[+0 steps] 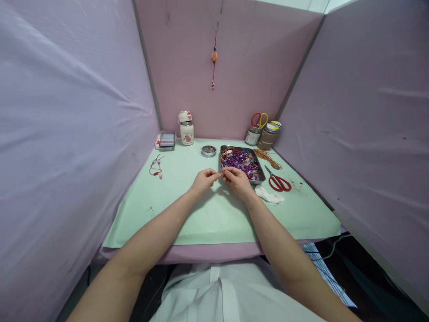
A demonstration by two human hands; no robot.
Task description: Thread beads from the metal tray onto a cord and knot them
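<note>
My left hand [205,180] and my right hand [236,180] meet fingertip to fingertip above the table, at the near left corner of a metal tray [257,182]. Both are closed in a pinch. Whatever lies between the fingertips is too small to name. The tray holds a heap of beads [239,162], mostly purple with some red, orange and blue ones. A small round tin [208,151] with a silvery rim stands left of the tray, beyond my left hand.
Right of the tray lie red-handled scissors [279,182], a bundle of brown cords [268,158] and a crumpled white tissue [270,195]. Jars [268,136], a bottle [186,129] and a box [166,140] line the back. A red beaded bracelet [156,167] lies left; a beaded string [214,58] hangs behind.
</note>
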